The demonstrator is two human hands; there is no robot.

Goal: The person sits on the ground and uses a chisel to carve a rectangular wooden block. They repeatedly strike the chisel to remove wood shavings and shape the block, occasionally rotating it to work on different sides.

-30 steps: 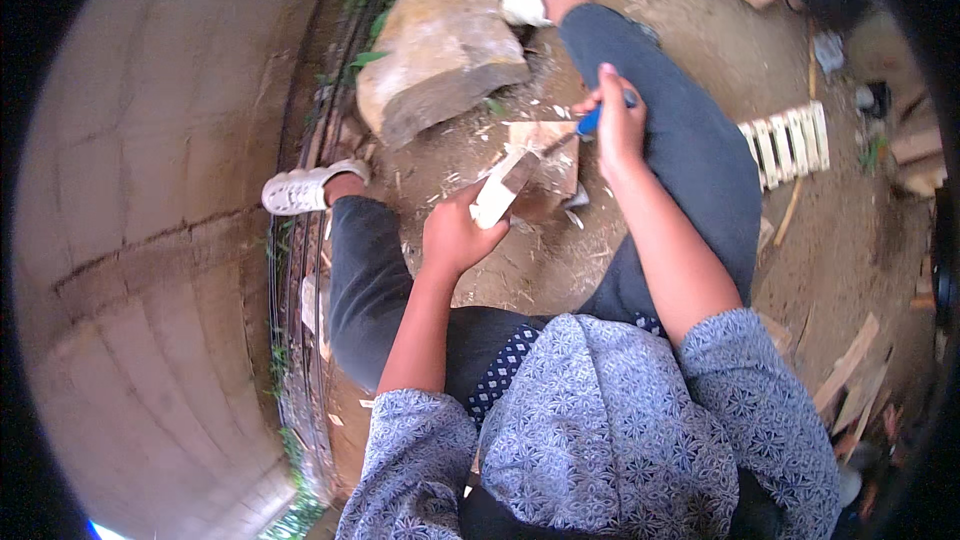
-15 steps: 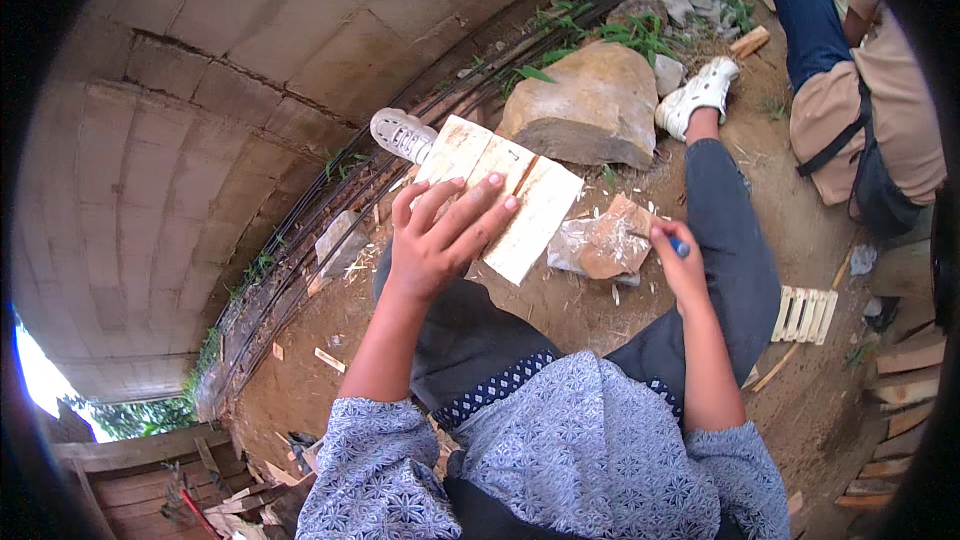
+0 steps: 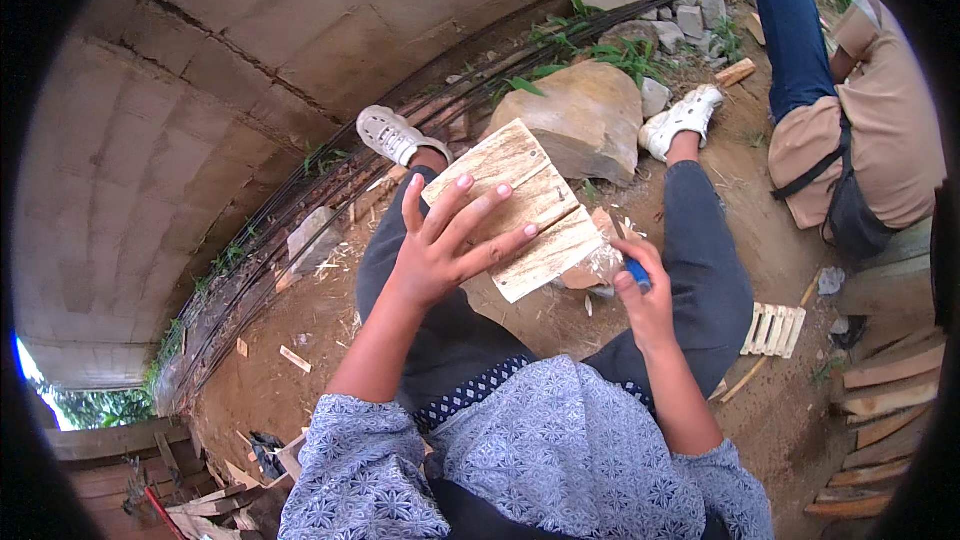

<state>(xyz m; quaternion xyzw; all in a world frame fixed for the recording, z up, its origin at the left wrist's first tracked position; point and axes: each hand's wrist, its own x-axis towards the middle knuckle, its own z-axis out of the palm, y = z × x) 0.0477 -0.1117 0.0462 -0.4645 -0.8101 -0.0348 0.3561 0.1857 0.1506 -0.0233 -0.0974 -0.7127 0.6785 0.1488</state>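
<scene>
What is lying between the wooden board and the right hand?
In the head view, a pale broken wood chunk lies between the board and the right hand, which grips a blue-handled tool.

A single head-worn fisheye view looks steeply down from just above the seated person, close over both forearms, which enter from the lower edge. The left hand (image 3: 440, 250) and right hand (image 3: 648, 305) sit near the centre; straight lines bend toward the dark rim beyond them
</scene>
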